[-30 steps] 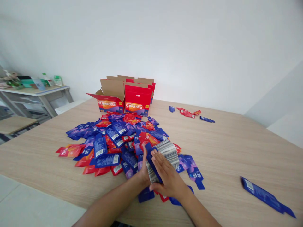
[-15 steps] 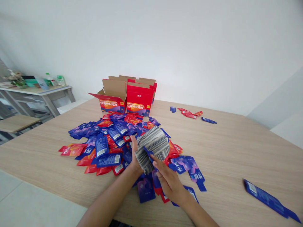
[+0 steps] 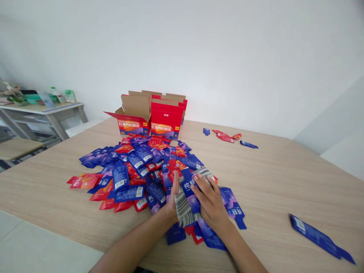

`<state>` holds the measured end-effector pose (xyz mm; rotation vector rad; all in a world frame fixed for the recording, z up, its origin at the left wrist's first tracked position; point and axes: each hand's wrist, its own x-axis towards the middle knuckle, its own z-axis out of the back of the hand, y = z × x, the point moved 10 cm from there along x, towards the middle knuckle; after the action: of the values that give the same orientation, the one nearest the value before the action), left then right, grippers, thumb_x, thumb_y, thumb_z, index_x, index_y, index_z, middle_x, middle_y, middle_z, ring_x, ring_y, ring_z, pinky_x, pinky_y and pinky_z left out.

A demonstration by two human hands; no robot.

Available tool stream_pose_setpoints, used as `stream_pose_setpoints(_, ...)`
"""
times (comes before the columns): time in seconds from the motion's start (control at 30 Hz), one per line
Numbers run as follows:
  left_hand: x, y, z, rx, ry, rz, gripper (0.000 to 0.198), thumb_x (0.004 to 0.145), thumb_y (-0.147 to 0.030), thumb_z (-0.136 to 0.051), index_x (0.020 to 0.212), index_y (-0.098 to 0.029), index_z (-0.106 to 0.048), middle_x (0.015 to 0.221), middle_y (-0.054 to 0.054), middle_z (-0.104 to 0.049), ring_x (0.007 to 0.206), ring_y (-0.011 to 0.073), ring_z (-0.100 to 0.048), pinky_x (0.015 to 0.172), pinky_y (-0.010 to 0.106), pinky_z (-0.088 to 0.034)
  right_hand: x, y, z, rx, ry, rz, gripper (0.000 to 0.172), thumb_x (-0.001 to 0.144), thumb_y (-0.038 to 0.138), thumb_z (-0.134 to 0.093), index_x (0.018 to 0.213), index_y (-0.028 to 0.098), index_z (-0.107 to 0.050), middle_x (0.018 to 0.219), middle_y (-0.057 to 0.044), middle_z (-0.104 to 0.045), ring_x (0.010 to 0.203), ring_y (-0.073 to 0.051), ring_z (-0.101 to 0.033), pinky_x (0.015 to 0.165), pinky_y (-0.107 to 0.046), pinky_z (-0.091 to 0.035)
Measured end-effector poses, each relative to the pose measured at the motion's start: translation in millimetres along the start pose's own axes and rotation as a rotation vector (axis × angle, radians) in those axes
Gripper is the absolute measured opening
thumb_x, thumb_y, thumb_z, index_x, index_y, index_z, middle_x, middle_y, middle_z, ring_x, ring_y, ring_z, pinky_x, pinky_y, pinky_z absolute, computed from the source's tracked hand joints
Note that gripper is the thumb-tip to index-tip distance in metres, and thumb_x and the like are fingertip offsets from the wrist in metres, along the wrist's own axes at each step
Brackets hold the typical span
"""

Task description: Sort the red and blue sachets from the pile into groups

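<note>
A grey striped cloth [image 3: 182, 209] rests in my left hand [image 3: 171, 201], whose thumb points up along its left edge. Across the cloth lies a blue pouch [image 3: 188, 184] with white lettering, its printed side facing me. My right hand [image 3: 213, 206] presses over the pouch's right side and the cloth, fingers close together; its thumb is hidden. Both hands are above the near right part of a heap of blue and red pouches [image 3: 144, 152]. Directly behind the cloth, a red pouch [image 3: 174, 167] shows.
Open red cartons [image 3: 166, 115] with brown flaps stand behind the heap on the wooden table [image 3: 270, 182]. Several red pouches [image 3: 226, 137] lie at the back right, a single blue pouch [image 3: 318, 237] at the near right. A side desk [image 3: 42, 109] holds bottles at far left.
The cloth and both hands have shifted right and slightly down. The blue pouch, edge-on before, has turned its printed face up, and my right hand now covers more of it and the cloth.
</note>
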<state>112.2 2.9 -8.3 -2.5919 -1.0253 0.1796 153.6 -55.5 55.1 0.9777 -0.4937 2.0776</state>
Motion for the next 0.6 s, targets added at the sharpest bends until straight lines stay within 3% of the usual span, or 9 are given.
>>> stream_pose_setpoints(0.07,-1,3,-0.5,-0.003,0.007,0.021,0.082,0.089,-0.077,-0.035,0.139,-0.017,-0.060,0.129,0.015,-0.069,0.125,0.0340,-0.061,0.108,0.049,-0.045,1,5,-7,0.013,0.079,0.036,0.057,0.101,0.020,-0.043,0.157,0.020,-0.034,0.155,-0.015,-0.047,0.145,-0.031,-0.043,0.117,-0.063,-0.035)
stream_pose_setpoints(0.17,-2,2,0.4,-0.038,0.008,0.019,0.089,0.090,-0.079,-0.029,0.135,-0.009,-0.062,0.124,0.017,-0.071,0.125,0.0324,-0.061,0.111,0.047,-0.043,1,11,-17,-0.027,0.150,0.047,0.061,0.101,0.036,-0.049,0.156,0.015,-0.034,0.157,-0.020,-0.042,0.148,-0.036,-0.037,0.115,-0.067,-0.036)
stream_pose_setpoints(0.37,-1,-29,10.1,-0.114,-0.034,-0.068,0.100,0.086,-0.085,-0.021,0.121,-0.006,-0.070,0.113,0.020,-0.074,0.117,0.0331,-0.066,0.107,0.045,-0.046,-2,11,-35,-0.028,0.141,-0.047,0.060,0.102,0.018,-0.048,0.159,0.021,-0.029,0.156,-0.015,-0.045,0.150,-0.030,-0.034,0.111,-0.054,-0.050)
stream_pose_setpoints(0.6,-4,-62,10.3,-0.078,0.013,-0.157,0.109,0.083,-0.089,-0.019,0.129,-0.001,-0.064,0.119,0.023,-0.072,0.129,0.0387,-0.057,0.114,0.051,-0.036,-9,13,-45,0.006,0.217,-0.033,0.067,0.101,0.015,-0.046,0.162,0.017,-0.018,0.163,-0.017,-0.032,0.152,-0.030,-0.028,0.115,-0.055,-0.045)
